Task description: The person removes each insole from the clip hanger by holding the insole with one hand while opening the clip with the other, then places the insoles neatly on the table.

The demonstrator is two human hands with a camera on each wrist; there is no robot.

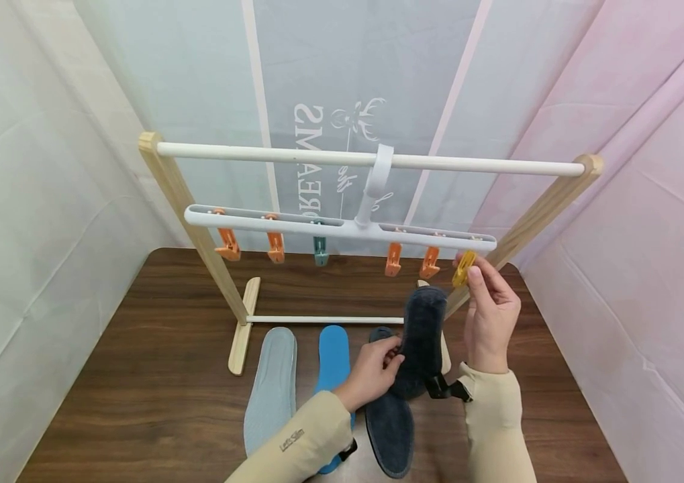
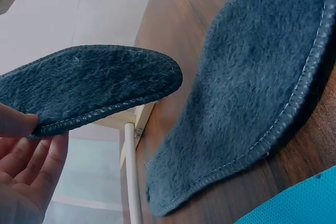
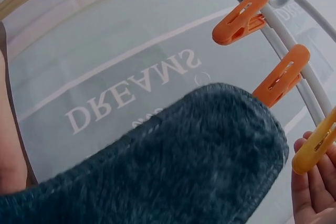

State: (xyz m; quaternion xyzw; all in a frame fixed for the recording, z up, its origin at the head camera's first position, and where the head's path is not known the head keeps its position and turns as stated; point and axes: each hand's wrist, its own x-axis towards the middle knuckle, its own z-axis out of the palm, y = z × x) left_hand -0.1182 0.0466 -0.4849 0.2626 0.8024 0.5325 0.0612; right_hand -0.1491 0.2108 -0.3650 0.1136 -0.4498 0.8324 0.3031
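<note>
My left hand (image 1: 373,370) pinches the edge of a dark fuzzy insole (image 1: 424,329), holding it raised above the table; its stitched rim shows in the left wrist view. My right hand (image 1: 493,312) grips a yellow clip (image 1: 464,268) at the right end of a white clip hanger (image 1: 342,229). The insole's rounded end stands just left of that clip and below it. A second dark fuzzy insole (image 1: 390,433) lies on the table beneath the held one, which partly covers it in the head view.
The hanger hooks over the white bar (image 1: 474,163) of a wooden rack (image 1: 217,268). Along it hang several orange clips (image 1: 275,247) and one green clip (image 1: 320,249). A grey insole (image 1: 272,389) and a blue insole (image 1: 333,359) lie on the wooden table (image 1: 130,396), left of the dark ones.
</note>
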